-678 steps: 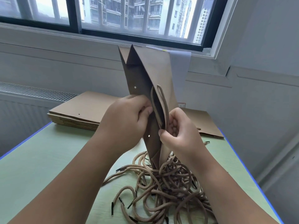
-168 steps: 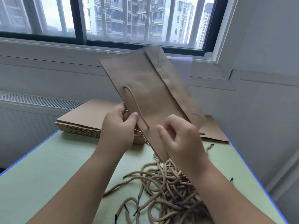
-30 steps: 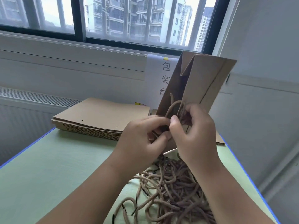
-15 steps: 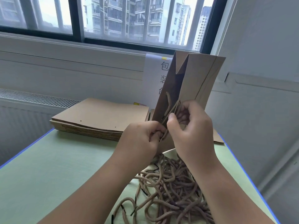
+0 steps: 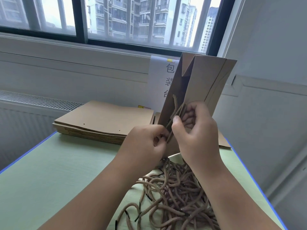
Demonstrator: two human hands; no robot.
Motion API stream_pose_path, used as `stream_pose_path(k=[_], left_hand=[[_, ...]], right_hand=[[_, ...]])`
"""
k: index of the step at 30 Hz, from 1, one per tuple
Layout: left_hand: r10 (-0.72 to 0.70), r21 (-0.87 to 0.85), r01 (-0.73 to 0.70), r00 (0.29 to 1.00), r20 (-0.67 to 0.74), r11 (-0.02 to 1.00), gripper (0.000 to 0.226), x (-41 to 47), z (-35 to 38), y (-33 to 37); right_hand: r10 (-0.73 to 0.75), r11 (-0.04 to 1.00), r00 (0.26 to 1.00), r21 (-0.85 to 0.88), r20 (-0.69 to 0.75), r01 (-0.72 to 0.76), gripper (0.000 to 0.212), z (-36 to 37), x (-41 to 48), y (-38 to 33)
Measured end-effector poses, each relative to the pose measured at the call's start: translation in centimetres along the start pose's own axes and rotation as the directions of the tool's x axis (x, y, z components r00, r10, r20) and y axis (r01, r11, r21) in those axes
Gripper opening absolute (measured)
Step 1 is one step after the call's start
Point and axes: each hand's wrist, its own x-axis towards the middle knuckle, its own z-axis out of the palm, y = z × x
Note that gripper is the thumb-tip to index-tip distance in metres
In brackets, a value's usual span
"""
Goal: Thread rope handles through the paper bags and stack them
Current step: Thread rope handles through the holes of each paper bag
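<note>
A folded brown paper bag (image 5: 204, 80) stands upright above the table, its open gusset edge turned toward me. A tan rope handle (image 5: 175, 106) loops out of the bag's near edge. My left hand (image 5: 146, 143) pinches the rope's lower end at the bag's left side. My right hand (image 5: 196, 131) curls round the rope and the bag's edge just to the right. The bag's lower part is hidden behind both hands.
A pile of loose tan ropes (image 5: 174, 196) with black tips lies on the green table (image 5: 49, 180) below my hands. A tall stack of flat bags (image 5: 103, 120) sits at the back left, a thinner stack (image 5: 223, 143) at the back right. A white sign (image 5: 164, 80) hangs under the window.
The bag has tipped a little more upright and shifted slightly left. My left hand has slid down along the rope, pulling it straighter; the loop above my right hand is smaller.
</note>
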Motion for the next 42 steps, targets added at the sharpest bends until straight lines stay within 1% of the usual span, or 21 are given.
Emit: stream_pose_path(k=[2, 5, 8, 10, 12, 13, 14, 16, 17, 19, 22, 23, 25, 28, 31, 33, 35, 37, 38, 40, 42], left_hand=[[0.048, -0.035, -0.050, 0.998, -0.048, 0.998, 0.022, 0.0, -0.4, 0.1], [0.101, -0.154, -0.119, 0.988, -0.116, 0.981, 0.037, 0.0, -0.6, 0.3], [0.129, -0.210, -0.158, 0.981, -0.146, 0.965, 0.038, -0.2, -0.4, 0.4], [0.113, -0.174, -0.148, 0.974, -0.199, 0.973, 0.033, -0.1, -0.5, 0.4], [0.026, -0.145, -0.063, 0.969, -0.246, 0.987, 0.024, 0.0, -1.1, 0.3], [-0.044, -0.134, 0.012, 0.971, -0.234, 0.991, 0.020, 0.2, -1.5, 0.1], [-0.124, -0.122, 0.102, 0.975, -0.184, 0.987, 0.016, 0.4, -2.0, -0.1], [-0.259, -0.040, 0.259, 0.966, -0.018, 0.965, 0.011, 0.8, -2.7, -0.6], [-0.303, 0.023, 0.302, 0.951, 0.062, 0.953, 0.011, 0.9, -2.9, -0.8], [-0.370, 0.090, 0.359, 0.910, 0.186, 0.929, 0.015, 1.0, -2.9, -1.0], [-0.447, 0.082, 0.450, 0.817, 0.365, 0.889, 0.020, 0.9, -2.6, -1.1], [-0.457, 0.096, 0.458, 0.800, 0.389, 0.884, 0.022, 0.8, -2.5, -1.2], [-0.466, 0.186, 0.428, 0.810, 0.355, 0.885, 0.025, 0.8, -2.0, -1.6], [-0.471, 0.335, 0.366, 0.819, 0.327, 0.868, 0.016, 0.9, -1.6, -2.1], [-0.472, 0.392, 0.328, 0.805, 0.361, 0.859, 0.027, 1.0, -1.5, -2.4], [-0.470, 0.367, 0.341, 0.806, 0.360, 0.866, 0.030, 1.0, -1.6, -2.6], [-0.441, 0.293, 0.349, 0.820, 0.365, 0.890, 0.034, 0.9, -1.7, -2.4], [-0.374, 0.169, 0.335, 0.857, 0.355, 0.927, 0.033, 0.9, -1.6, -2.0], [-0.340, 0.095, 0.327, 0.883, 0.325, 0.940, 0.031, 0.9, -1.6, -1.7], [-0.298, -0.060, 0.321, 0.923, 0.245, 0.945, 0.027, 0.8, -1.4, -1.0], [-0.260, -0.180, 0.295, 0.946, 0.192, 0.939, 0.029, 0.6, -0.9, -0.5]], right_hand=[[0.005, 1.000, 1.000, 0.006, 0.002, -0.005, 0.013, 0.0, 0.1, -0.1], [0.008, 1.000, 1.000, 0.018, 0.003, -0.008, 0.014, -0.1, 0.1, -0.3], [0.010, 1.000, 1.000, 0.015, -0.003, -0.010, 0.013, 0.0, 0.1, -0.3], [0.018, 1.000, 1.000, 0.022, -0.007, -0.018, 0.012, -0.1, 0.2, -0.3], [0.015, 1.000, 1.000, 0.026, -0.007, -0.015, 0.011, -0.1, 0.3, -0.3], [0.012, 1.000, 1.000, 0.025, -0.005, -0.012, 0.011, -0.1, 0.4, -0.3], [0.011, 1.000, 1.000, 0.024, -0.003, -0.011, 0.011, -0.1, 0.4, -0.3], [0.016, 1.000, 1.000, 0.025, -0.001, -0.016, 0.012, 0.0, 0.5, -0.3], [0.019, 0.999, 1.000, 0.028, -0.001, -0.019, 0.012, 0.0, 0.5, -0.3], [0.022, 0.999, 1.000, 0.033, -0.001, -0.022, 0.012, 0.1, 0.5, -0.2], [0.023, 0.999, 1.000, 0.034, 0.001, -0.023, 0.013, 0.1, 0.5, -0.3], [0.022, 0.999, 1.000, 0.033, 0.001, -0.022, 0.013, 0.1, 0.5, -0.2], [0.018, 0.999, 1.000, 0.030, -0.001, -0.018, 0.013, 0.0, 0.5, -0.2], [0.024, 0.999, 1.000, 0.030, -0.002, -0.024, 0.012, 0.1, 0.5, -0.1], [0.012, 0.999, 1.000, 0.030, 0.002, -0.012, 0.013, 0.2, 0.5, -0.1], [0.011, 1.000, 1.000, 0.029, 0.003, -0.011, 0.012, 0.2, 0.5, -0.2], [0.010, 1.000, 1.000, 0.027, 0.000, -0.010, 0.012, 0.2, 0.5, -0.2], [0.011, 1.000, 1.000, 0.022, -0.002, -0.011, 0.012, 0.3, 0.5, -0.1], [0.013, 1.000, 1.000, 0.022, -0.004, -0.013, 0.012, 0.3, 0.5, -0.1], [0.018, 1.000, 1.000, 0.025, -0.006, -0.018, 0.013, 0.3, 0.6, -0.1], [0.016, 1.000, 1.000, 0.026, -0.005, -0.016, 0.013, 0.4, 0.6, 0.0]])
